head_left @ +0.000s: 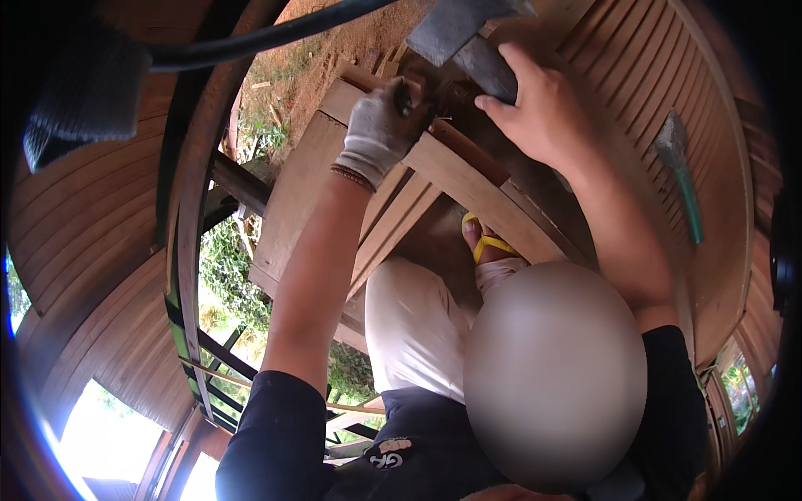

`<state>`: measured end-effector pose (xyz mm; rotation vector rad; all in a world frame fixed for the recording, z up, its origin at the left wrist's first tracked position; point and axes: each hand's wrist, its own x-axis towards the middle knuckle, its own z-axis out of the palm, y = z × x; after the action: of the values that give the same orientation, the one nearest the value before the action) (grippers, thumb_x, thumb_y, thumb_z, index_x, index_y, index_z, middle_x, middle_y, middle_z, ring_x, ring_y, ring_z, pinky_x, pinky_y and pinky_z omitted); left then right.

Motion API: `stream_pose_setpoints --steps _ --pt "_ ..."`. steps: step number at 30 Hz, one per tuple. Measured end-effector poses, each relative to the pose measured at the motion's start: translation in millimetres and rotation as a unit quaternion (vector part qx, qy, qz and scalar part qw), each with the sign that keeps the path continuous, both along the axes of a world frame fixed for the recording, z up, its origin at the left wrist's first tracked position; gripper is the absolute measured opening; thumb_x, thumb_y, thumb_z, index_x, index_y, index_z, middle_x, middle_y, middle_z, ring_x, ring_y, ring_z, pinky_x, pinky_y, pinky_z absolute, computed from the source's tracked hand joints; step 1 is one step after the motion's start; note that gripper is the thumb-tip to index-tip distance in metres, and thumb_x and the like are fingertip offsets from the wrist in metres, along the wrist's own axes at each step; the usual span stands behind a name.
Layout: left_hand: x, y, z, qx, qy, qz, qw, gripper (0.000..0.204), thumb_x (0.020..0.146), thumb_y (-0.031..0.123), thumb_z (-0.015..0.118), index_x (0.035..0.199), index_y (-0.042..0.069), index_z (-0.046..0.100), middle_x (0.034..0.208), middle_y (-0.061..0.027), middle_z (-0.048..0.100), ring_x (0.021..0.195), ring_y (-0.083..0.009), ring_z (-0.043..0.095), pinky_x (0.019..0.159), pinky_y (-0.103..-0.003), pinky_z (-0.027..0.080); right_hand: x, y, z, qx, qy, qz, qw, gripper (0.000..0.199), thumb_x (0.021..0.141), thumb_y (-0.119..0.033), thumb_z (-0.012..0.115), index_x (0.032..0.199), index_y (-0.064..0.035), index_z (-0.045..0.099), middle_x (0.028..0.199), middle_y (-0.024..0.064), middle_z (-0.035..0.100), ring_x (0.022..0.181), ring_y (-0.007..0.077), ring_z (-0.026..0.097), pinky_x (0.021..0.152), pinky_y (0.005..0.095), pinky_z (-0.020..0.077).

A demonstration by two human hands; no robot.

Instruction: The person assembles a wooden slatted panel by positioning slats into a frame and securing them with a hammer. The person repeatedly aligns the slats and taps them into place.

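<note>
My left hand (380, 129), in a pale work glove with dark fingertips, rests at the corner of a wooden frame (480, 196). Its fingers are bent together; what they pinch is too dark and small to make out. A thin, shiny sliver shows just beside them. Bare, my right hand (543, 108) is closed round the thick dark handle of an axe-like tool (447, 33). The tool's broad grey metal head is raised above and to the right of my left hand. A reddish-brown wood strip (468, 150) lies along the frame's inner side.
A green-handled tool with a grey blade (685, 179) lies on the slatted wood at right. Wide planks (292, 192) flank the frame's left. A yellow-strapped sandal (493, 242) is below the frame. A dark curved bar (276, 37) crosses the upper left. A blurred oval covers the lower right.
</note>
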<state>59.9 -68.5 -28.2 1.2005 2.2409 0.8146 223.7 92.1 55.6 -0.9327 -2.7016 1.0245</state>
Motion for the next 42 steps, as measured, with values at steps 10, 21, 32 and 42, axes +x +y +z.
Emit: stream_pose_setpoints --steps 10,21,32,42 --pt "19.3 2.3 -9.9 0.002 0.057 0.001 0.998 0.032 0.085 0.034 0.073 0.096 0.005 0.067 0.088 -0.0151 0.071 0.082 -0.0330 0.070 0.075 -0.041 0.054 5.6 -1.4 29.4 0.055 0.104 -0.047 0.992 0.059 0.081 -0.035 0.081 0.126 -0.0042 0.057 0.089 0.0191 0.069 0.085 0.0386 0.069 0.073 0.0419 0.0531" --pt "20.6 -4.6 -12.2 -0.009 0.036 0.022 0.999 0.034 0.085 0.035 0.072 0.100 0.005 0.064 0.093 -0.0179 0.069 0.087 -0.0370 0.068 0.077 -0.045 0.054 0.9 -3.6 40.1 0.093 0.097 -0.005 0.991 0.047 0.085 -0.024 0.074 0.120 -0.0037 0.051 0.083 0.0249 0.067 0.081 0.0449 0.067 0.068 0.0511 0.0536" --pt "17.2 -3.2 -14.9 -0.006 0.003 0.034 0.999 0.033 0.084 0.036 0.074 0.094 0.006 0.065 0.085 -0.0138 0.071 0.081 -0.0329 0.070 0.074 -0.039 0.054 2.8 7.7 35.8 0.077 0.134 0.037 0.987 0.049 0.084 -0.022 0.078 0.124 -0.0023 0.057 0.089 0.0223 0.068 0.082 0.0417 0.067 0.071 0.0451 0.0530" --pt "16.0 3.7 -9.0 0.005 0.004 0.039 0.999 0.030 0.085 0.032 0.074 0.094 0.005 0.066 0.091 -0.0135 0.073 0.085 -0.0281 0.072 0.076 -0.037 0.055 6.4 11.9 18.0 0.125 -0.067 0.144 0.979 0.046 0.084 -0.019 0.074 0.122 -0.0040 0.052 0.080 0.0226 0.067 0.076 0.0401 0.069 0.067 0.0498 0.0546"
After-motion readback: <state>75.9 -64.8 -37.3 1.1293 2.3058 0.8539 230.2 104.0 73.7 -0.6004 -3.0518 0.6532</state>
